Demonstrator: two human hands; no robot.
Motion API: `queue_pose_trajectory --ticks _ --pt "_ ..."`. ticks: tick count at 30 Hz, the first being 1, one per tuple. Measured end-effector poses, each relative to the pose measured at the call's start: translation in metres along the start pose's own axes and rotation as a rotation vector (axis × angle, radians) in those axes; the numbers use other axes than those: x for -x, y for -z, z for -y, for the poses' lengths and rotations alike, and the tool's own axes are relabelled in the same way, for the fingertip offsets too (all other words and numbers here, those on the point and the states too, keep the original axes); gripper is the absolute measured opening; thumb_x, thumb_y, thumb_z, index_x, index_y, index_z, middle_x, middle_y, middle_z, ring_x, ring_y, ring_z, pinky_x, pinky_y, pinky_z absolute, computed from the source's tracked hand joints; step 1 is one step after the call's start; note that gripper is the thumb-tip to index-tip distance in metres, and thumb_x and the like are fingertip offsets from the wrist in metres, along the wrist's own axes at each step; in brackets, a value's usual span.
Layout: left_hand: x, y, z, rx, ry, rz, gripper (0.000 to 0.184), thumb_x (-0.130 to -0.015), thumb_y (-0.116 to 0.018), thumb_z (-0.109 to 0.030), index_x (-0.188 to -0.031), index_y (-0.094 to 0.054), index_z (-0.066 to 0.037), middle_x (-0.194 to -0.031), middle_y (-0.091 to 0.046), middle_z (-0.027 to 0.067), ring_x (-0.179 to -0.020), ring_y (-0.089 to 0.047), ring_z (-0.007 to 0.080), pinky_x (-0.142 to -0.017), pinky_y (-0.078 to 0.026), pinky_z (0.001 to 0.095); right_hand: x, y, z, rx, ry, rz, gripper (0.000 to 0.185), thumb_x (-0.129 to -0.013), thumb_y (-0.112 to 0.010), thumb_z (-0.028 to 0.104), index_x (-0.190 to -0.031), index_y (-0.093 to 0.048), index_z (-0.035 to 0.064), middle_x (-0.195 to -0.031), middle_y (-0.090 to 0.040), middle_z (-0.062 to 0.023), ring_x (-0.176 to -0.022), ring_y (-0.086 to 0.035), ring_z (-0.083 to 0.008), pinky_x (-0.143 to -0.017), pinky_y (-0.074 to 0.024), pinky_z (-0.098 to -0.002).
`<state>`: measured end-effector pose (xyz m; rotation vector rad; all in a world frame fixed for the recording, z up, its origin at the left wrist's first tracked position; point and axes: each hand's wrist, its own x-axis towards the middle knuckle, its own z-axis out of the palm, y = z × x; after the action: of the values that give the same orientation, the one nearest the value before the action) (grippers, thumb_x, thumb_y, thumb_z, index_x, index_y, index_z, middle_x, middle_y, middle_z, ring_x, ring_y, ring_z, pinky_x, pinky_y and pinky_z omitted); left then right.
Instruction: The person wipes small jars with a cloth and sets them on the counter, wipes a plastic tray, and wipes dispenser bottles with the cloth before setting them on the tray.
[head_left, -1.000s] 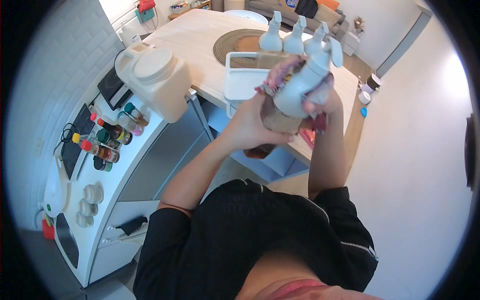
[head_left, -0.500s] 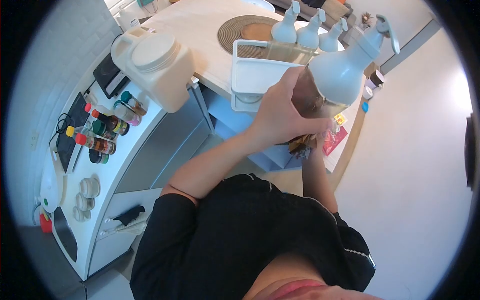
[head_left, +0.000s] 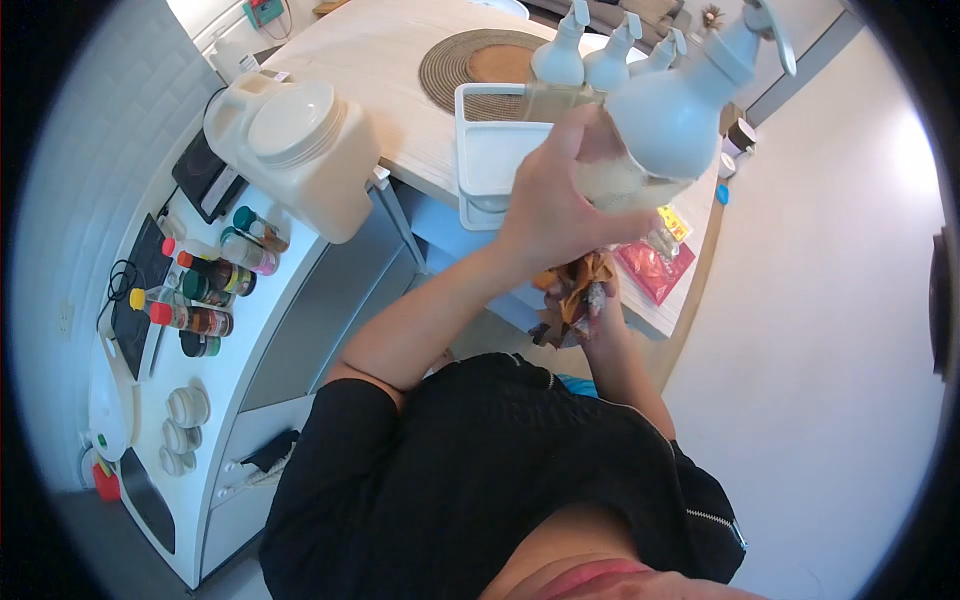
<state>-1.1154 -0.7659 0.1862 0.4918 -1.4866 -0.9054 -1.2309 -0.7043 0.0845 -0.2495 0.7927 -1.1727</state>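
Note:
Held up and tilted to the right is a pump bottle (head_left: 665, 115) with a pale blue top and a see-through lower part. The fingers of my left hand (head_left: 560, 190) are wrapped round that lower part. Below it, my right hand (head_left: 603, 305) holds a crumpled patterned cloth (head_left: 578, 295), which partly hides the fingers. Several similar pump bottles (head_left: 558, 65) stand on the table behind, beside a white tray (head_left: 495, 160). A red packet (head_left: 657, 265) lies at the table's near right edge.
The pale table (head_left: 400, 130) carries a round woven mat (head_left: 445, 75). On the counter (head_left: 215, 400) at the left are a big cream jug (head_left: 290, 150), several sauce and spice bottles (head_left: 205, 320), a black stove (head_left: 205, 175) and small white jars (head_left: 185, 408).
My right hand has come down off the bottle with the cloth, away from its top. The bottle has moved up and right in my left hand, and the red packet now shows.

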Motion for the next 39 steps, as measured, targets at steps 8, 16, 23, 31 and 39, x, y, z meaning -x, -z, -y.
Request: queue_pose_trajectory --ticks 8,16,23,31,39 --pt "-0.024 0.109 -0.070 -0.013 -0.128 -0.281 0.062 -0.065 -0.082 -0.010 -0.114 -0.046 -0.002 -0.105 -0.058 0.0082 -0.097 -0.057 0.0169 -0.089 -0.046 0.0315 -0.026 -0.099 0.040 1.204 0.805 0.125 0.044 -0.087 -0.060 0.037 -0.114 -0.051 0.0035 -0.100 -0.060 -0.0146 -0.091 -0.059 -0.0314 -0.082 -0.0463 -0.0393" --pt "0.019 0.177 -0.090 0.008 -0.161 -0.466 0.069 -0.062 -0.080 -0.013 -0.120 -0.047 0.000 -0.110 -0.055 0.0112 -0.100 -0.055 0.0208 -0.088 -0.045 0.0336 -0.192 -0.173 0.030 2.268 1.159 0.193 0.041 -0.078 -0.064 0.045 -0.107 -0.063 0.0160 -0.103 -0.058 -0.0136 -0.100 -0.056 -0.0333 -0.086 -0.0465 -0.0364" --pt "0.035 0.200 -0.089 0.106 -0.047 -0.451 0.074 -0.061 -0.080 -0.017 -0.124 -0.045 0.001 -0.110 -0.054 0.0108 -0.103 -0.054 0.0219 -0.092 -0.043 0.0356 -0.251 -0.200 0.053 2.229 0.439 0.080 0.038 -0.077 -0.063 0.049 -0.096 -0.068 0.0161 -0.079 -0.069 -0.0028 -0.074 -0.068 -0.0215 -0.063 -0.0531 -0.0353" --pt "-0.004 0.194 -0.067 0.098 -0.059 -0.329 0.072 -0.063 -0.079 -0.012 -0.124 -0.043 0.002 -0.112 -0.054 0.0134 -0.104 -0.054 0.0226 -0.094 -0.043 0.0351 -0.211 -0.228 0.066 2.398 1.507 -0.355 0.013 -0.080 -0.060 0.017 -0.090 -0.061 0.0083 -0.077 -0.065 -0.0088 -0.074 -0.067 -0.0239 -0.065 -0.0543 -0.0345" --pt "-0.099 0.153 0.002 0.212 -0.037 -0.206 0.055 -0.074 -0.069 0.001 -0.120 -0.040 -0.009 -0.106 -0.051 0.0070 -0.092 -0.054 0.0137 -0.073 -0.053 0.0267 -0.015 -0.135 0.056 1.874 1.407 -0.426 0.024 -0.071 -0.065 0.009 -0.094 -0.059 0.0142 -0.084 -0.061 -0.0062 -0.075 -0.062 -0.0250 -0.065 -0.0496 -0.0360"
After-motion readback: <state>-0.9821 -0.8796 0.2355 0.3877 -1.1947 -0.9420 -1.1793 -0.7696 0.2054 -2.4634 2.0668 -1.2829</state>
